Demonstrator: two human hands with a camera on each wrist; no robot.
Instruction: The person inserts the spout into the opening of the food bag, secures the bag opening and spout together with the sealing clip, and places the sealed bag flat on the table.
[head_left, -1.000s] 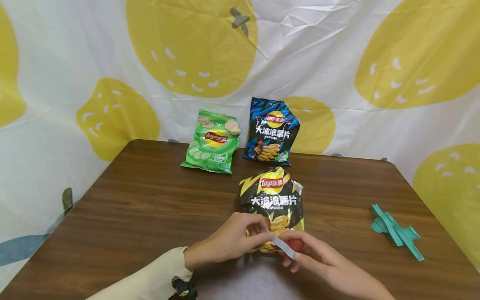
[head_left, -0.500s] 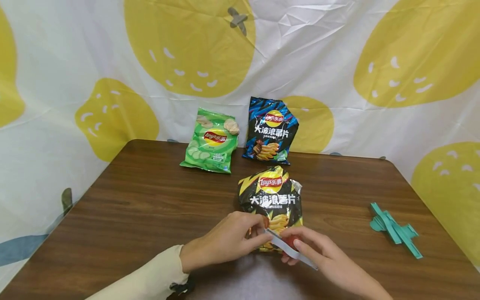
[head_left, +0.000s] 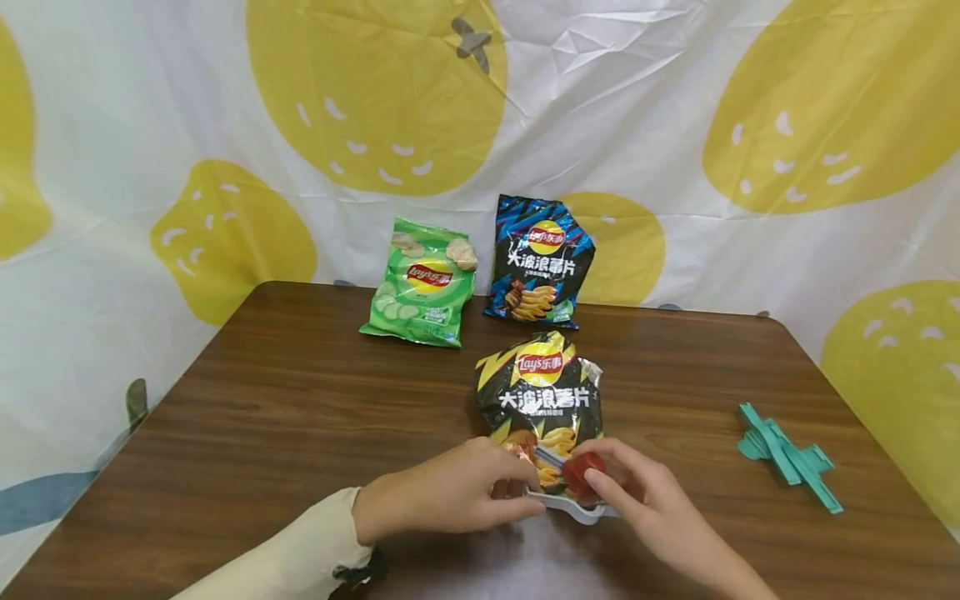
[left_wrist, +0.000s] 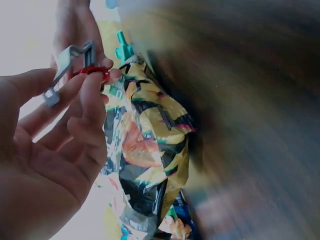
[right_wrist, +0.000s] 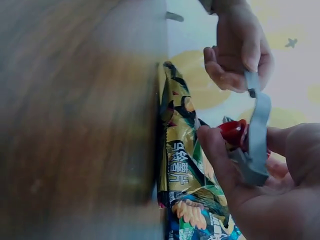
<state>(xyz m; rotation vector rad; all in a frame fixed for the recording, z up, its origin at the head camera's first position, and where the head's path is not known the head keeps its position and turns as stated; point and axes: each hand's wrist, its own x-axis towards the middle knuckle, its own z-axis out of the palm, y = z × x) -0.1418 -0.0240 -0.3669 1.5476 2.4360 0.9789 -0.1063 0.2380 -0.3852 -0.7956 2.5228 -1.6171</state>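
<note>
In front of the person, both hands hold a grey bag clip (head_left: 573, 507) with a round red cap (head_left: 583, 475). Its two bars stand spread apart. My left hand (head_left: 457, 492) pinches the end of the curved bar between thumb and fingers, as the right wrist view also shows. My right hand (head_left: 648, 500) grips the clip at the red cap. Just behind the clip, a black and yellow chip bag (head_left: 543, 392) lies on the table, its lower part overlapped by the clip and hands in the head view.
A green chip bag (head_left: 423, 283) and a blue and black chip bag (head_left: 540, 262) lean by the lemon-print cloth (head_left: 375, 92) at the table's back. Crossed teal clips (head_left: 787, 458) lie on the right of the wooden table (head_left: 300, 400).
The grey clip's bars have come apart, the curved bar swinging down toward the person. My left thumb has moved lower with it. The red cap shows more fully; the bags stay put.
</note>
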